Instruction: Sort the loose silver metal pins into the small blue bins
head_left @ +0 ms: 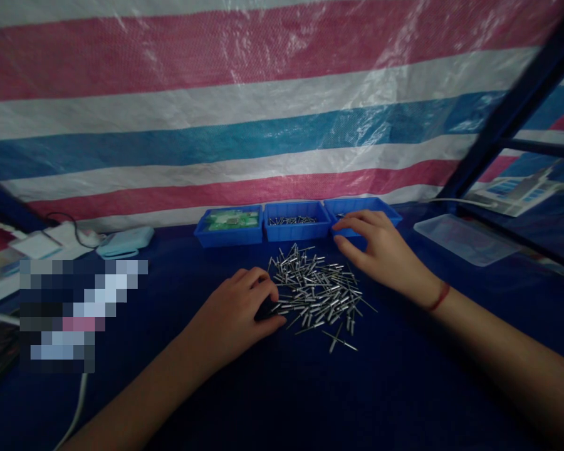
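A loose heap of silvery blind rivets (317,285) lies on the dark blue table. At the heap's left edge is my left hand (244,307), its fingers bent and the thumb apart from them; no rivet shows in its grasp. My right hand (373,247) is at the heap's upper right, in front of the right blue bin (388,213), with thumb and fingers apart and nothing visible between them. That hand hides part of the bin and its contents. The middle blue bin (298,233) holds more small metal pieces like the rivets.
The left blue bin (229,237) contains green and clear packets. To the right lies a translucent plastic lid (465,239). A light blue case (126,242), white cables and a blurred-out patch are on the left. A striped tarp (244,138) hangs behind, beside a dark frame post (507,94).
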`<state>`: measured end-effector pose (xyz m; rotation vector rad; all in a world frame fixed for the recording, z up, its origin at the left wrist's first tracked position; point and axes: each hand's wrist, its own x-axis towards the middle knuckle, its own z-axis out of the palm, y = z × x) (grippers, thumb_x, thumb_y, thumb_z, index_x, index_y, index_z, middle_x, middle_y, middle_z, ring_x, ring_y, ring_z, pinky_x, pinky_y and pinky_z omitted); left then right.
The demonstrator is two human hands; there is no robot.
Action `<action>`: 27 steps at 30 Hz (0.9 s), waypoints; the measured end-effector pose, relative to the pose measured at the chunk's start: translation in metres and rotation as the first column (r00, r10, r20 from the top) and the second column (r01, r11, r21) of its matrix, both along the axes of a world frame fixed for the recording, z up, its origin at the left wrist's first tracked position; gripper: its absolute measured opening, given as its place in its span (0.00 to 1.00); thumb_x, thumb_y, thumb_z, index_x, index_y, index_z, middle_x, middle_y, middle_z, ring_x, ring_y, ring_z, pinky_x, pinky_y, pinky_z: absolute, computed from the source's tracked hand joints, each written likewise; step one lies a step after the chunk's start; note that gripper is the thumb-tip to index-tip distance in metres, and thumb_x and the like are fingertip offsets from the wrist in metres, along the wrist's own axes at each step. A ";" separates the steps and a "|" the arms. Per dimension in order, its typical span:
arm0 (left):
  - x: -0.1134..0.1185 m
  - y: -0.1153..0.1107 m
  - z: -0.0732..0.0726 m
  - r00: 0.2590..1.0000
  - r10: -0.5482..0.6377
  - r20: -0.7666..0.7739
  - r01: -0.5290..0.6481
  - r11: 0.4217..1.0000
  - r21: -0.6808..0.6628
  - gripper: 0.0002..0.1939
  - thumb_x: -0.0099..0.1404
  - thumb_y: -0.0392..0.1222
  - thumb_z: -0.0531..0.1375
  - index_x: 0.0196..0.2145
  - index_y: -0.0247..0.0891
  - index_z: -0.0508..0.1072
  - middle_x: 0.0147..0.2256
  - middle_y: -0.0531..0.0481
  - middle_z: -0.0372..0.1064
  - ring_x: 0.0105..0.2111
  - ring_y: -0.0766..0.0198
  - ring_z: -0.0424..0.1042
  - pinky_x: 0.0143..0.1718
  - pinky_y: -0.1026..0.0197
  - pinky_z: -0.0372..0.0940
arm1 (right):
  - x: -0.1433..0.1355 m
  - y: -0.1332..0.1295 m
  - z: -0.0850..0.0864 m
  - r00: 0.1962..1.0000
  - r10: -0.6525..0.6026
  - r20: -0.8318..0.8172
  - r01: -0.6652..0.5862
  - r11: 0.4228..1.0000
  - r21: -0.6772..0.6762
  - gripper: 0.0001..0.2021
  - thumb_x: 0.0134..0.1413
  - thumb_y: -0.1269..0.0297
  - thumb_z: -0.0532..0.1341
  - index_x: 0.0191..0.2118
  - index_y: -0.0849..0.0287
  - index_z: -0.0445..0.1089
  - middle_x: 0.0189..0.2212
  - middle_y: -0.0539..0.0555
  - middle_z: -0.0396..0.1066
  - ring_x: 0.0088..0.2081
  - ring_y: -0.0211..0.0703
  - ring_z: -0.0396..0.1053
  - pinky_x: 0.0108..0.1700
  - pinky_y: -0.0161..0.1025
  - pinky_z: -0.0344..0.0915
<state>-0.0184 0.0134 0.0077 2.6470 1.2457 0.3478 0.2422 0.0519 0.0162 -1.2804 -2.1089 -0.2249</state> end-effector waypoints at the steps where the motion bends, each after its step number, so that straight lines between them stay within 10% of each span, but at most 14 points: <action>1: -0.001 0.000 0.002 1.000 0.002 -0.018 -0.002 1.000 -0.009 0.09 0.58 0.45 0.62 0.34 0.38 0.70 0.41 0.48 0.65 0.40 0.56 0.64 0.42 0.51 0.62 | -0.004 -0.004 0.001 1.000 0.023 0.004 -0.023 1.000 -0.005 0.10 0.56 0.64 0.56 0.40 0.61 0.71 0.39 0.60 0.70 0.43 0.52 0.66 0.48 0.51 0.60; 27: -0.006 0.004 -0.003 0.999 -0.051 -0.007 0.050 0.994 -0.099 0.06 0.65 0.42 0.56 0.38 0.38 0.69 0.40 0.48 0.64 0.40 0.59 0.65 0.43 0.53 0.62 | -0.030 -0.031 -0.003 0.961 0.276 0.013 -0.270 0.950 -0.157 0.10 0.57 0.65 0.55 0.39 0.60 0.72 0.41 0.58 0.69 0.45 0.47 0.64 0.49 0.46 0.62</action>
